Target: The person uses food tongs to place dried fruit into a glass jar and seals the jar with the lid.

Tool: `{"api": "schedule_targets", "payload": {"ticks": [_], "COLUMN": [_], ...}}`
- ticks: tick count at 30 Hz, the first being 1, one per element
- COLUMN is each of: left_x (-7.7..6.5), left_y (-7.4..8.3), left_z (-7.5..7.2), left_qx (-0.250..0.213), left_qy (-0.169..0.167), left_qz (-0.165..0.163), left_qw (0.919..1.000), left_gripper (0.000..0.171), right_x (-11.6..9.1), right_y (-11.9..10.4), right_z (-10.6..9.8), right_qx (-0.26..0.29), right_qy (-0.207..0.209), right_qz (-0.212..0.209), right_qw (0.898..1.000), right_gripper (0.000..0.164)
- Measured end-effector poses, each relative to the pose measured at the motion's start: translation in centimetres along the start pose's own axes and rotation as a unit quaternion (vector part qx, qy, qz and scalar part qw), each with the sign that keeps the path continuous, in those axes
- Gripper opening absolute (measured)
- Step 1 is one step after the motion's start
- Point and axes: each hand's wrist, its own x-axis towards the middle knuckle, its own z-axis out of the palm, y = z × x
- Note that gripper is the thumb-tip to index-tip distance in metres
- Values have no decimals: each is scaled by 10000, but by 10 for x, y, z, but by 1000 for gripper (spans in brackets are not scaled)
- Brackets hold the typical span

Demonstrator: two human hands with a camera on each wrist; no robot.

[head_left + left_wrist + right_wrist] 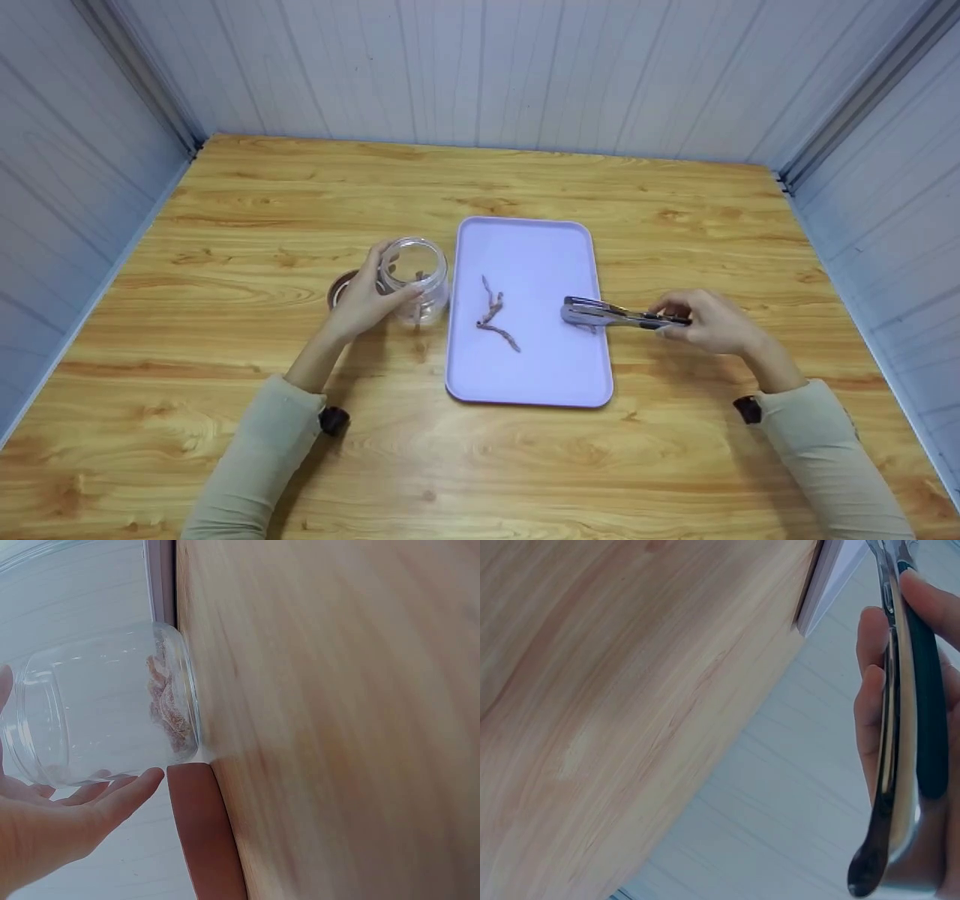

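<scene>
1. Left hand (pixel 366 306) grips the jar (pixel 426 306) upright beside the tray (pixel 532 379), probably to steady it.
2. Right hand (pixel 711 322) holds tongs (pixel 619 315) over the tray's right side, guessing for reach; dried strips (pixel 492 309) lie left.

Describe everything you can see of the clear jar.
The clear jar, glass or plastic by its look, has a ridged neck and an open mouth. Reddish-brown pieces lie at its bottom. It is upright, on or just above the wooden table, left of the lilac tray. The left grip holds it near its mouth.
</scene>
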Motion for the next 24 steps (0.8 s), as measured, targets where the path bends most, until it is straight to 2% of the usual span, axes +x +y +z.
{"api": "schedule_targets", "payload": {"ticks": [1,6,16,24], "left_x": [0,9,9,8], "left_y": [1,-23,-24,-24], "left_z": [0,1,1,1], "left_qx": [11,140,200,136], "left_qy": [2,66,105,73], "left_qz": [-18,25,28,-15], "left_qw": [10000,9999,9997,9999], "left_gripper": [76,81,82,85], "right_x": [0,1,1,6], "right_y": [0,1,3,-1], "right_z": [0,0,-1,-1], "right_qx": [7,8,434,727], "right_qy": [-5,0,163,445], "right_qz": [-4,31,-185,-441], "right_qw": [10000,10000,9988,9954], "right_gripper": [21,21,20,21]}}
